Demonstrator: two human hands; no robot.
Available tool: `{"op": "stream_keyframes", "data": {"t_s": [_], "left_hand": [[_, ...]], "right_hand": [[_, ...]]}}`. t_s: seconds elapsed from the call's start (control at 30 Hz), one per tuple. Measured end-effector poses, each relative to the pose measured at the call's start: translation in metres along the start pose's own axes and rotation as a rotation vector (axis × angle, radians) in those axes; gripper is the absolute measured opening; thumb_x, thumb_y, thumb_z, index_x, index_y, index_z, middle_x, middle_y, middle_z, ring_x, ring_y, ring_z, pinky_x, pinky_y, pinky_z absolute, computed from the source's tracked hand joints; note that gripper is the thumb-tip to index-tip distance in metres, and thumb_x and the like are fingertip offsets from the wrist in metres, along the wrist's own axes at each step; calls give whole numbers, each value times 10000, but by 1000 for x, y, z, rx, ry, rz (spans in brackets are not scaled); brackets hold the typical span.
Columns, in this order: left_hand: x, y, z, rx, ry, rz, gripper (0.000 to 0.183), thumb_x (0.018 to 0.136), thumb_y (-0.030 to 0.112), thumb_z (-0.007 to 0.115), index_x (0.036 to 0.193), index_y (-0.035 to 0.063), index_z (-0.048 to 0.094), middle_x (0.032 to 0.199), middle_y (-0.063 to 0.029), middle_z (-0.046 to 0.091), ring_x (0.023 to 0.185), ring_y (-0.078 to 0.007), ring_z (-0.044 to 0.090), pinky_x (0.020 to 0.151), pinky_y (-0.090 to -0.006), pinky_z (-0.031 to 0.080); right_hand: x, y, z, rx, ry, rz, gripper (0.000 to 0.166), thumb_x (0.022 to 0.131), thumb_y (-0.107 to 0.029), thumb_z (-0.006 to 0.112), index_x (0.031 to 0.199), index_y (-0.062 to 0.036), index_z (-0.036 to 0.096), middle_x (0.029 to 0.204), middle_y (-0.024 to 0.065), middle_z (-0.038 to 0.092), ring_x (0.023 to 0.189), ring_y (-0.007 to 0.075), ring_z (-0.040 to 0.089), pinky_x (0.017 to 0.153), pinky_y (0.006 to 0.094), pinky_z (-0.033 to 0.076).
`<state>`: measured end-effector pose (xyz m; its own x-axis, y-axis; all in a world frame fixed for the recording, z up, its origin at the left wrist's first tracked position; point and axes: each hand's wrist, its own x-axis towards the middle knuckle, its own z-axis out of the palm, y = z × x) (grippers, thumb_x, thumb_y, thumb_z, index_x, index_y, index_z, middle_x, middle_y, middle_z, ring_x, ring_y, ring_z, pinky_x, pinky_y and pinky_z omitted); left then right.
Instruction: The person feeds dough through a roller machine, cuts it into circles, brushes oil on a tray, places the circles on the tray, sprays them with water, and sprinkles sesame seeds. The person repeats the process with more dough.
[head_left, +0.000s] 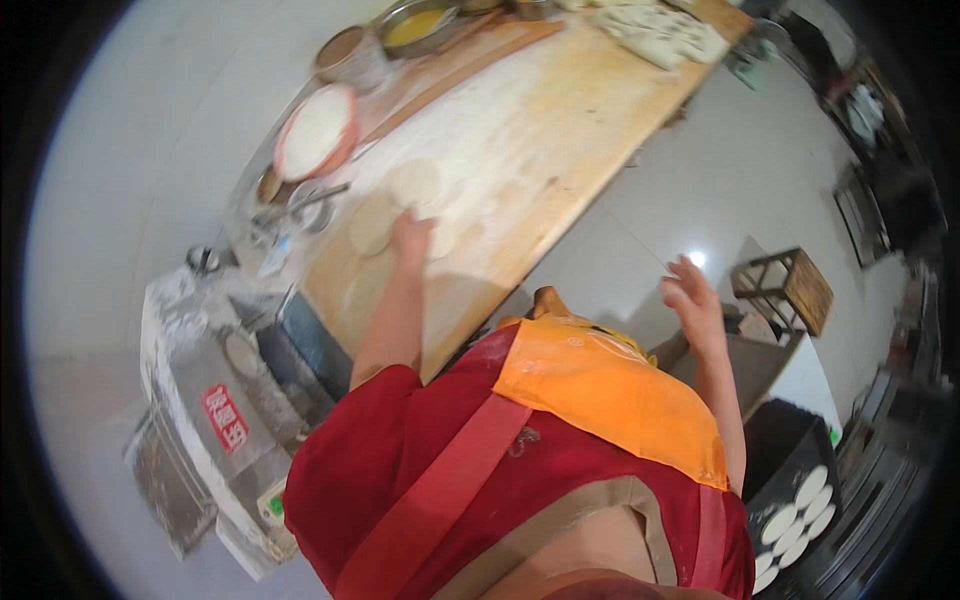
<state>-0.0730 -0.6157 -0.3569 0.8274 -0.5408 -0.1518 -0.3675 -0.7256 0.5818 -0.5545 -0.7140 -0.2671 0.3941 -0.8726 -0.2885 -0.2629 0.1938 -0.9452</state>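
Note:
On the floured wooden board lie several flat, round dough pieces close together. My left hand touches them, between one dough round on its left and a smaller one on its right; another dough round lies just beyond the fingertips. Whether the fingers grip an edge of dough cannot be told, as the hand is blurred. Over the floor at the right, my right hand is raised with its fingers apart and nothing in it.
Along the board's far left side are a bowl of flour, a long wooden rolling pin and a metal bowl of yellow liquid. A dough machine stands at left. Pale rounds lie on a black surface; a wooden stool stands right.

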Motion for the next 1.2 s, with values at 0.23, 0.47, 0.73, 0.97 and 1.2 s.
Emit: {"op": "stream_keyframes", "data": {"t_s": [0.23, 0.47, 0.73, 0.97, 1.2], "left_hand": [[-49, 105, -1, -842, -900, 321, 429, 781, 183, 721, 1141, 1, 575, 1023, -91, 643, 982, -155, 583, 851, -312, 463], [187, -97, 4, 1304, 19, 802, 503, 869, 432, 537, 1254, 109, 556, 1129, -83, 638, 1007, -218, 621, 822, -418, 480], [181, -56, 10, 706, 82, 250, 382, 868, 292, 553, 1116, 8, 614, 1054, -121, 641, 938, -239, 612, 809, -403, 488], [95, 112, 115, -552, -403, 479, 361, 868, 220, 570, 1068, -78, 598, 1112, -180, 581, 967, -282, 571, 871, -417, 461], [-333, 377, 174, -693, -1758, 427, 394, 899, 88, 522, 1280, -3, 474, 1225, -144, 563, 1117, -267, 552, 960, -428, 444]], "right_hand": [[49, -24, 120, 270, -44, 157, 543, 825, -163, 692, 1288, 35, 491, 1139, 187, 605, 987, 231, 610, 819, 359, 507], [-30, 23, -7, 352, 505, 152, 282, 829, -125, 676, 1061, 30, 642, 879, 80, 664, 800, 165, 620, 702, 311, 497], [-308, 29, -153, 537, 1512, -304, 352, 773, -49, 648, 1112, 36, 604, 984, 99, 662, 845, 199, 639, 764, 304, 504], [-497, 158, -200, 52, 2012, 572, 427, 684, -78, 574, 1092, 36, 629, 987, 187, 669, 911, 284, 653, 819, 351, 501], [-458, 157, -220, -476, 1535, 865, 226, 729, -117, 555, 892, -94, 709, 877, 148, 689, 882, 317, 649, 802, 389, 499]]}}
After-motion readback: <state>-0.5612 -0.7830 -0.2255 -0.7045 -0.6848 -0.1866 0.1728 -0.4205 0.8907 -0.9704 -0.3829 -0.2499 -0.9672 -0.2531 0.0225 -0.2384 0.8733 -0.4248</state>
